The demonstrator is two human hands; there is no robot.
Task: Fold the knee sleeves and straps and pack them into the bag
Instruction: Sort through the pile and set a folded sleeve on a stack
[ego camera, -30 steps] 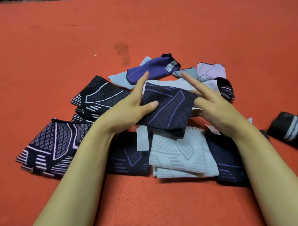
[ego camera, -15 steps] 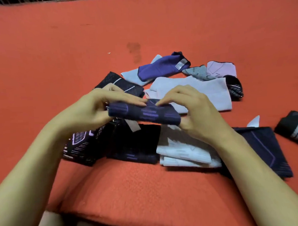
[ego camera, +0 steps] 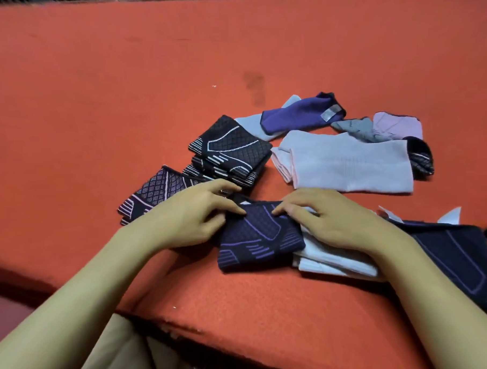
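The folded navy sleeve (ego camera: 260, 240) was pressed flat at its far edge by the relaxed fingers of the left hand (ego camera: 188, 214) and right hand (ego camera: 330, 222), its body extending toward the person.

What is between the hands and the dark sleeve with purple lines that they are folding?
Nothing visible. The left hand and the right hand both already rest their fingertips on the far edge of the dark sleeve with purple lines. It lies on the red surface, partly over a white folded sleeve. No bag shows in this view.
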